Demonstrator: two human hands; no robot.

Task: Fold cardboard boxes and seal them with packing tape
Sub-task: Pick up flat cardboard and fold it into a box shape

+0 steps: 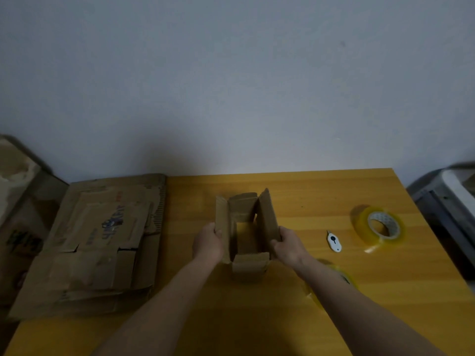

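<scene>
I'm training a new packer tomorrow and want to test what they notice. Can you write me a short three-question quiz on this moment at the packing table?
1. True or false: the flaps of the small cardboard box are already taped shut.
2. Which lies closer to the right hand: the white cutter or the upright tape roll?
3. Multiple choice: where is the stack of flattened cartons? A) on the person's left; B) on the person's right; C) inside the box.

Key
1. False: the flaps stand open, and the left hand and right hand each grip a side flap.
2. The white cutter.
3. A.
</scene>
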